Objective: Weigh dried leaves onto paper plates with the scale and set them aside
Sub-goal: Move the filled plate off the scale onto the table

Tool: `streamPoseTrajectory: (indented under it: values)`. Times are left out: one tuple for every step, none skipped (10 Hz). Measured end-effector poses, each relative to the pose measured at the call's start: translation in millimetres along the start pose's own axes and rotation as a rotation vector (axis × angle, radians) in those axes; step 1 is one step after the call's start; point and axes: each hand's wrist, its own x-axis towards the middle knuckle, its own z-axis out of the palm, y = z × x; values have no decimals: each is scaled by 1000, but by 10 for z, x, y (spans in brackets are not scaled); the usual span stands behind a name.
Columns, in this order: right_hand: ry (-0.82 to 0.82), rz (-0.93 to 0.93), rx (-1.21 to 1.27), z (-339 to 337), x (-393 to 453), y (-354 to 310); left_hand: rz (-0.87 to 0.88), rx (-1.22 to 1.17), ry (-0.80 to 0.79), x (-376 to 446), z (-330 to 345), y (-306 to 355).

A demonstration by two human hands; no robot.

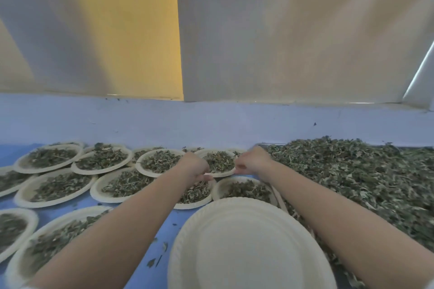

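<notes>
Plates left, leaf heap right.
Your filled plates (49, 158) crowd the counter (162, 230) at left; the leaf heap (366, 176) lies right, an empty plate (249, 246) nearest you.

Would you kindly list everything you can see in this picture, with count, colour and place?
filled plates: about a dozen or more, off-white with grey-green leaves, overlapping in rows across the left and middle of the table.
held plate: one, off-white, filled, far middle, gripped at both edges.
empty plate: one, off-white, nearest, front centre.
leaf pile: one, grey-green, heaped along the right.
table: one, blue, under everything, with a few stray leaves.
wall: pale grey with a yellow panel at left, behind.
scale: none visible.
left hand: one, pinching the held plate's left rim.
right hand: one, pinching its right rim.
</notes>
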Motion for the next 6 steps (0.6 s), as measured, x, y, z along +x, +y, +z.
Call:
streamPoseTrajectory:
  values:
    - [16,-68,332,-69,-394,-143,156,158,43,-325,-76,25]
    - [-79,-172,255,-133,-781,-258,155,-6,106,-698,-92,39]
    - [-89,-278,55,-229,-1260,-309,104,30,96,-1072,-176,-41]
    - [-33,-380,-396,-299,-1724,-195,122,200,67,-1453,-264,-206]
    - [-7,-377,-585,-351,-2015,-4,56,321,-48,-1769,-320,-377]
    - [46,-259,-619,-359,-2180,200,90,372,-44,-1961,-284,-498]
